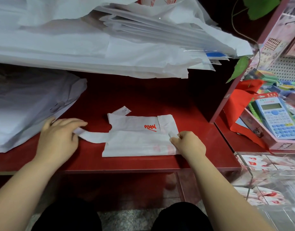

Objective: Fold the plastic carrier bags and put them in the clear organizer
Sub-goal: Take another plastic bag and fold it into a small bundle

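Carrier bag (136,142), white with a red print partly covered by a fold, lies flat on the red bench (143,100). Left hand (58,139) curls its fingers (77,122) round the bag's near handle strip. Right hand (188,144) pinches the bag's right edge, its fingertips partly hidden. Clear organizer (243,158), lower right, is cut off by the frame; folded bags (260,164) show blurrily inside.

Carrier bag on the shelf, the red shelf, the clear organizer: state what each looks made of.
Carrier bag: thin plastic film, matte milky white; creases sharply. Red shelf: smooth hard board, probably painted or laminated; faint sheen. Clear organizer: rigid transparent plastic, perhaps acrylic; folded bags show through.
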Action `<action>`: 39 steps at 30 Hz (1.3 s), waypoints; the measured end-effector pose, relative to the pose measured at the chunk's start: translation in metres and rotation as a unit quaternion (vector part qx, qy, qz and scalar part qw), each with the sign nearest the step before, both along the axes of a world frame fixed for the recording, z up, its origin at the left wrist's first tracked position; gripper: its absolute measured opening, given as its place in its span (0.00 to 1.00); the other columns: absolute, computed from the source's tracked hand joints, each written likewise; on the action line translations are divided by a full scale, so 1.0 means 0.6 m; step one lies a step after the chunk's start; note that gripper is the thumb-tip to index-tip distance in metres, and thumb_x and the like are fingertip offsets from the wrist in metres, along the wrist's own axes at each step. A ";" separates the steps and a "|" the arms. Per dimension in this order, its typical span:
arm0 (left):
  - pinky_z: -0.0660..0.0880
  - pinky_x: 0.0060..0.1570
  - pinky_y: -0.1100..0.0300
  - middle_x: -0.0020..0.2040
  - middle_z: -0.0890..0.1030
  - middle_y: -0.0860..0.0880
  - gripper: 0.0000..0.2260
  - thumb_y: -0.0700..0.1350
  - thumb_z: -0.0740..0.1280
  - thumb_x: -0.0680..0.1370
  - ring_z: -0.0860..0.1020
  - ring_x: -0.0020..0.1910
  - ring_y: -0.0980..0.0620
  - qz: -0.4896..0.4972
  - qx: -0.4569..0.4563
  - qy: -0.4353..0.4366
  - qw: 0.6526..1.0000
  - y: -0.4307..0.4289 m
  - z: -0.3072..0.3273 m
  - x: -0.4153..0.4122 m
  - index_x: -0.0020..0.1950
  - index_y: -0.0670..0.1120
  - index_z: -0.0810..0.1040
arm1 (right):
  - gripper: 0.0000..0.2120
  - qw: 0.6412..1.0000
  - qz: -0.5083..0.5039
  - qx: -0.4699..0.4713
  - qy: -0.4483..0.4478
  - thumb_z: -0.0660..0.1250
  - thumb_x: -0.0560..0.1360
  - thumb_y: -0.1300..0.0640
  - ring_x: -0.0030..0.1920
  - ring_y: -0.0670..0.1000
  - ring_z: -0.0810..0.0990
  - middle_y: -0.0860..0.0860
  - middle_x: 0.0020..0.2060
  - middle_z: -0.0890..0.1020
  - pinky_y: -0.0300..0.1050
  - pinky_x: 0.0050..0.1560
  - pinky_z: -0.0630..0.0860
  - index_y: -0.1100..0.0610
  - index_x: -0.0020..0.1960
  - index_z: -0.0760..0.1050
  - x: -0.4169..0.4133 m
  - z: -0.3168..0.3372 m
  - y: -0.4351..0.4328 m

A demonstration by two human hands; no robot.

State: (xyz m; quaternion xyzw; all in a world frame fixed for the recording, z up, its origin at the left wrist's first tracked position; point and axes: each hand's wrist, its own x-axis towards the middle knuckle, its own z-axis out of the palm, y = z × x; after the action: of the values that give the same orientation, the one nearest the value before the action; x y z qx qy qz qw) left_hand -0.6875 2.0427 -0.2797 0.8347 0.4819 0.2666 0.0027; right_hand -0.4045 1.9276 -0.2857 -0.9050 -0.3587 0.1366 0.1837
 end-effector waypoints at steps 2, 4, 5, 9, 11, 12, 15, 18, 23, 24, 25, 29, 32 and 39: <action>0.64 0.60 0.50 0.45 0.84 0.42 0.16 0.35 0.57 0.67 0.81 0.44 0.42 -0.062 0.022 -0.042 0.997 -0.035 0.004 0.046 0.46 0.39 0.83 | 0.15 1.000 -0.004 -0.001 -0.014 0.61 0.74 0.52 0.39 0.55 0.71 0.49 0.31 0.71 0.42 0.39 0.64 0.54 0.30 0.63 -0.005 -0.002 0.000; 0.72 0.53 0.44 0.46 0.84 0.44 0.17 0.41 0.55 0.70 0.82 0.44 0.45 -0.151 0.050 -0.031 0.987 -0.075 0.003 0.116 0.48 0.40 0.83 | 0.14 1.000 -0.002 -0.003 -0.027 0.61 0.74 0.52 0.40 0.56 0.72 0.51 0.35 0.74 0.42 0.41 0.64 0.53 0.31 0.64 -0.008 -0.002 0.000; 0.72 0.55 0.44 0.52 0.82 0.44 0.18 0.43 0.55 0.73 0.81 0.50 0.46 -0.186 0.027 -0.011 0.982 -0.096 0.001 0.153 0.54 0.41 0.81 | 0.12 1.000 0.003 -0.002 -0.030 0.61 0.73 0.53 0.41 0.56 0.73 0.51 0.37 0.75 0.42 0.41 0.64 0.53 0.32 0.66 -0.012 -0.001 -0.001; 0.40 0.71 0.56 0.77 0.51 0.50 0.22 0.51 0.48 0.82 0.47 0.75 0.54 -0.171 -0.156 0.115 0.966 -0.131 -0.027 0.249 0.76 0.49 0.51 | 0.11 0.997 0.028 0.000 -0.068 0.60 0.75 0.51 0.52 0.56 0.77 0.54 0.48 0.81 0.44 0.49 0.67 0.55 0.53 0.74 -0.022 0.000 -0.007; 0.38 0.71 0.55 0.77 0.47 0.50 0.23 0.52 0.46 0.82 0.44 0.75 0.54 -0.145 -0.174 0.146 0.963 -0.131 -0.038 0.258 0.77 0.50 0.48 | 0.15 0.993 0.042 0.003 -0.112 0.58 0.76 0.49 0.52 0.55 0.78 0.54 0.49 0.81 0.45 0.51 0.65 0.57 0.57 0.71 -0.025 -0.006 -0.011; 0.38 0.71 0.54 0.77 0.46 0.50 0.23 0.52 0.46 0.82 0.43 0.75 0.53 -0.136 -0.180 0.156 0.962 -0.130 -0.045 0.257 0.77 0.50 0.47 | 0.16 0.990 0.046 0.003 -0.136 0.58 0.77 0.47 0.50 0.55 0.78 0.53 0.47 0.82 0.45 0.51 0.65 0.58 0.56 0.70 -0.026 -0.010 -0.012; 0.37 0.71 0.53 0.77 0.43 0.50 0.24 0.53 0.45 0.82 0.40 0.75 0.52 -0.115 -0.191 0.185 0.957 -0.132 -0.045 0.244 0.77 0.51 0.44 | 0.17 0.980 0.038 0.017 -0.196 0.55 0.77 0.45 0.46 0.54 0.80 0.52 0.44 0.82 0.45 0.49 0.63 0.58 0.57 0.66 -0.026 -0.023 -0.015; 0.37 0.71 0.52 0.77 0.41 0.50 0.24 0.54 0.43 0.82 0.39 0.75 0.52 -0.103 -0.210 0.202 0.951 -0.127 -0.043 0.233 0.76 0.52 0.42 | 0.15 0.976 0.029 0.029 -0.212 0.54 0.78 0.51 0.45 0.54 0.79 0.51 0.44 0.82 0.45 0.47 0.61 0.57 0.62 0.63 -0.025 -0.029 -0.017; 0.36 0.71 0.51 0.77 0.40 0.50 0.24 0.55 0.43 0.82 0.38 0.75 0.51 -0.106 -0.216 0.215 0.946 -0.126 -0.039 0.232 0.76 0.52 0.41 | 0.22 0.971 -0.027 0.073 -0.225 0.65 0.72 0.62 0.50 0.62 0.77 0.58 0.52 0.78 0.51 0.48 0.66 0.61 0.65 0.69 -0.006 -0.035 -0.030; 0.36 0.71 0.51 0.77 0.40 0.49 0.24 0.55 0.42 0.82 0.38 0.75 0.51 -0.108 -0.217 0.218 0.946 -0.126 -0.039 0.232 0.76 0.52 0.41 | 0.21 0.963 -0.021 0.114 -0.244 0.67 0.67 0.65 0.47 0.64 0.78 0.62 0.50 0.79 0.53 0.46 0.71 0.64 0.60 0.73 -0.002 -0.040 -0.032; 0.36 0.71 0.50 0.77 0.40 0.49 0.24 0.55 0.42 0.82 0.37 0.75 0.50 -0.109 -0.216 0.218 0.945 -0.125 -0.039 0.232 0.76 0.52 0.41 | 0.19 0.950 0.005 0.162 -0.268 0.65 0.65 0.65 0.46 0.66 0.79 0.64 0.49 0.79 0.56 0.44 0.74 0.66 0.56 0.76 0.000 -0.045 -0.034; 0.36 0.71 0.50 0.77 0.40 0.49 0.24 0.54 0.43 0.82 0.37 0.75 0.51 -0.113 -0.214 0.214 0.946 -0.125 -0.039 0.231 0.76 0.52 0.41 | 0.19 0.903 0.231 0.195 -0.304 0.54 0.73 0.55 0.61 0.62 0.75 0.61 0.60 0.77 0.56 0.62 0.65 0.61 0.58 0.76 -0.023 -0.064 -0.045; 0.36 0.71 0.50 0.77 0.39 0.49 0.24 0.55 0.43 0.82 0.37 0.75 0.51 -0.114 -0.214 0.214 0.946 -0.126 -0.038 0.231 0.76 0.52 0.40 | 0.30 0.910 0.306 0.079 -0.268 0.41 0.80 0.45 0.61 0.55 0.76 0.55 0.59 0.79 0.52 0.62 0.62 0.59 0.58 0.77 -0.037 -0.059 -0.052; 0.37 0.71 0.52 0.77 0.40 0.50 0.26 0.59 0.45 0.81 0.38 0.75 0.51 -0.066 -0.227 0.185 0.954 -0.102 -0.040 0.200 0.76 0.53 0.42 | 0.62 0.944 0.268 -0.034 -0.189 0.12 0.51 0.28 0.75 0.45 0.47 0.47 0.75 0.50 0.36 0.64 0.31 0.53 0.75 0.50 -0.035 -0.043 -0.082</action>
State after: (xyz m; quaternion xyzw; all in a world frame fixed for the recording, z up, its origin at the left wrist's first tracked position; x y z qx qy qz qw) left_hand -0.5673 1.9813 -0.3034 0.8768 0.4653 -0.0100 0.1208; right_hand -0.4254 1.8786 -0.3117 -0.7907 -0.6108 0.0195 0.0380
